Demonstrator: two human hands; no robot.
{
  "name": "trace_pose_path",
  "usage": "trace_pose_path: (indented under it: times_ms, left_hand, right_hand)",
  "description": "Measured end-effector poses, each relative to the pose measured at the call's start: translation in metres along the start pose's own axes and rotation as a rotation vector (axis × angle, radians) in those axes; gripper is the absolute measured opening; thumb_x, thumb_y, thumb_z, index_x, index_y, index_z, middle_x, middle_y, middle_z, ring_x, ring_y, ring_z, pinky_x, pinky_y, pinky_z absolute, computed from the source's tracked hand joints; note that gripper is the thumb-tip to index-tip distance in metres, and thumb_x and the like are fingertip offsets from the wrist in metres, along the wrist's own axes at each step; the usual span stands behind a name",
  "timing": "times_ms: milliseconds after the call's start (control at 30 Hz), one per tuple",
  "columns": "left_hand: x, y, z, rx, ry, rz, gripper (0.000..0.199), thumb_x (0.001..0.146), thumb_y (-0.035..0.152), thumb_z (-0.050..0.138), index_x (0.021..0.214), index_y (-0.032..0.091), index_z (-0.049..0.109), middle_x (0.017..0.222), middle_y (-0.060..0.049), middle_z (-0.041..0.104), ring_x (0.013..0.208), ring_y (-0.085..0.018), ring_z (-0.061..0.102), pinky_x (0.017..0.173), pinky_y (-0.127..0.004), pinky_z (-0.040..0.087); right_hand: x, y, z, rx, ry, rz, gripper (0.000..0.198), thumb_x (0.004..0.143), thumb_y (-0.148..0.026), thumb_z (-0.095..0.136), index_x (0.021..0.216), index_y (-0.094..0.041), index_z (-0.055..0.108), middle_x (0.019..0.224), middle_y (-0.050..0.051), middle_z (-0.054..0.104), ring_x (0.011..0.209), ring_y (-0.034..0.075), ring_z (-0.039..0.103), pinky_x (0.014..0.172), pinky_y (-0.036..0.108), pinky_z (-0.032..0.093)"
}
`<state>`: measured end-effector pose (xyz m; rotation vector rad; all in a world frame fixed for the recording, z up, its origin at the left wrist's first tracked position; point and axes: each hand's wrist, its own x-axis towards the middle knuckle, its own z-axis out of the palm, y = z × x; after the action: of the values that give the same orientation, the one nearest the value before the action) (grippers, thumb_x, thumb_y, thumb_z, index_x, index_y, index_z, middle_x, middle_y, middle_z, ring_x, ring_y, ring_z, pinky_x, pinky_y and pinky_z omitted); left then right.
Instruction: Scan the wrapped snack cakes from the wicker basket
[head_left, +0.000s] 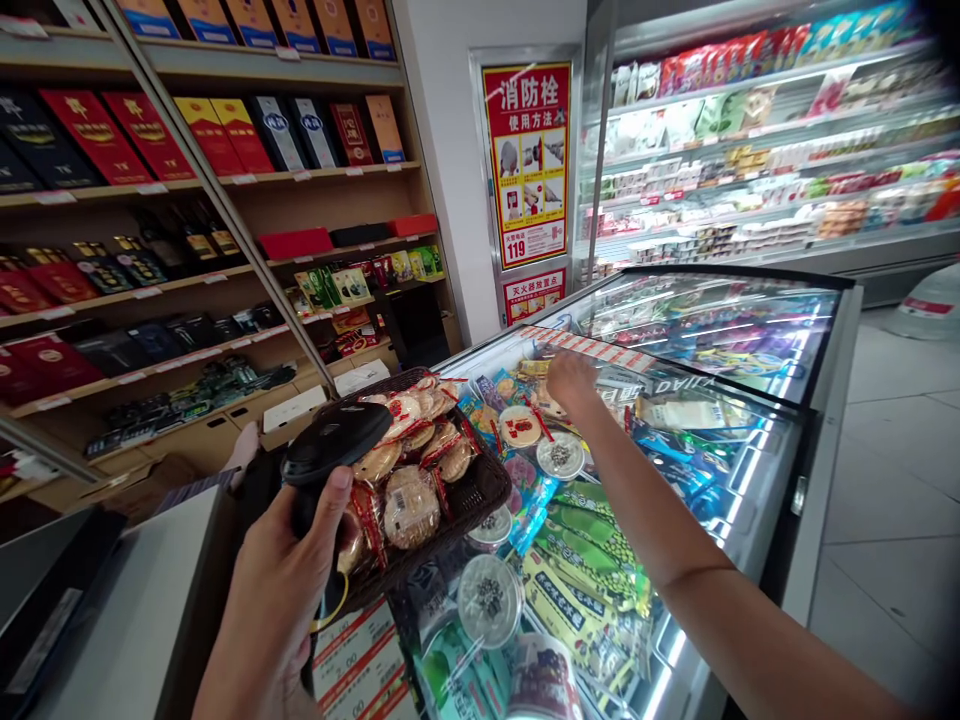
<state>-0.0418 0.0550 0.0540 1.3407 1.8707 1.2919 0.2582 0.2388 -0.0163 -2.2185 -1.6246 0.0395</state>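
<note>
My left hand grips a black handheld barcode scanner, held up at the lower left with its head over the near edge of a dark wicker basket. The basket holds several wrapped round pastries. My right hand stretches forward over the open chest freezer, fingers curled on a packet among the frozen goods at the far side. Whether the hand holds that packet is unclear. Round lidded cups and green packets lie below my right forearm.
Wooden shelves with boxed bottles fill the left wall. A red fire-hydrant notice hangs on the white pillar. An open refrigerated display stands at the back right. A grey counter lies at the lower left; tiled floor to the right.
</note>
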Motion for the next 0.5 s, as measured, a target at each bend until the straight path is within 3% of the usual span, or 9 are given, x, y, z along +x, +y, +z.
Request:
trace_pose_path:
  times_ms: [67, 133, 267, 367, 500]
  left_hand:
    - [0.0, 0.0, -0.001, -0.032, 0.026, -0.006, 0.063, 0.061, 0.081, 0.063, 0.076, 0.021, 0.055, 0.053, 0.002, 0.054, 0.048, -0.013, 0.046, 0.044, -0.023, 0.033]
    - [0.0, 0.0, -0.001, -0.047, 0.027, -0.007, 0.062, 0.062, 0.081, 0.063, 0.076, 0.021, 0.055, 0.053, 0.003, 0.053, 0.049, -0.014, 0.047, 0.044, -0.023, 0.033]
    - [0.0, -0.004, 0.001, -0.005, -0.017, 0.024, 0.058, 0.066, 0.078, 0.063, 0.073, 0.021, 0.055, 0.053, 0.002, 0.052, 0.048, -0.013, 0.044, 0.042, -0.023, 0.029]
    - [0.001, -0.005, 0.004, 0.029, -0.037, 0.066, 0.056, 0.07, 0.077, 0.06, 0.071, 0.021, 0.055, 0.053, 0.003, 0.05, 0.046, -0.012, 0.04, 0.042, -0.023, 0.027]
    - [0.001, -0.004, 0.006, 0.015, -0.082, 0.094, 0.053, 0.072, 0.074, 0.06, 0.074, 0.022, 0.056, 0.052, 0.004, 0.05, 0.048, -0.012, 0.041, 0.044, -0.023, 0.029]
  right_hand:
    - [-0.008, -0.017, 0.002, -0.016, -0.005, -0.072, 0.036, 0.099, -0.023, 0.044, 0.123, -0.001, 0.06, 0.127, 0.03, 0.057, 0.121, 0.037, 0.054, 0.096, 0.043, 0.043]
    - [-0.022, -0.039, 0.006, -0.006, -0.07, -0.228, 0.044, 0.101, -0.041, 0.041, 0.114, -0.008, 0.067, 0.117, 0.023, 0.065, 0.114, 0.033, 0.059, 0.097, 0.042, 0.043]
    - [-0.055, -0.079, 0.024, 0.079, -0.18, -0.476, 0.064, 0.1, -0.059, 0.031, 0.094, -0.011, 0.073, 0.099, 0.021, 0.07, 0.105, 0.032, 0.064, 0.095, 0.043, 0.045]
    - [-0.073, -0.093, 0.04, 0.13, -0.207, -0.523, 0.061, 0.097, -0.06, 0.038, 0.089, -0.012, 0.073, 0.096, 0.021, 0.07, 0.103, 0.033, 0.064, 0.093, 0.043, 0.047]
    - [-0.075, -0.095, 0.046, 0.193, -0.223, -0.496, 0.038, 0.097, -0.044, 0.047, 0.092, -0.015, 0.071, 0.099, 0.016, 0.069, 0.1, 0.028, 0.063, 0.087, 0.036, 0.047]
